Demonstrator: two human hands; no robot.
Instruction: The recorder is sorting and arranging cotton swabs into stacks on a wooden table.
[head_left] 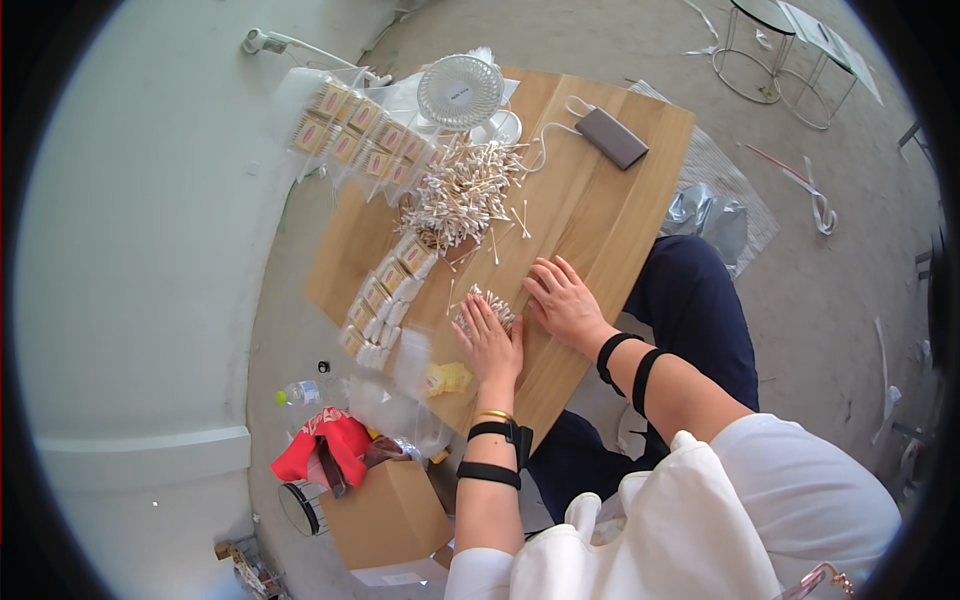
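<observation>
My left hand lies with its fingers stretched over a small bunch of cotton swabs on the wooden table. Part of that bunch is hidden under the palm and fingers. To its right, my right hand rests on the tabletop, fingers extended and a little bent, with nothing in them. Beyond both hands spreads a large loose heap of cotton swabs, and a few single swabs are scattered in front of it. Left of the heap stand rows of small packed swab boxes.
Clear bags of swab packs lie at the far left edge near a white fan. A grey power bank with a white cable sits far right. Below the table's left side stands a cardboard box with a red bag.
</observation>
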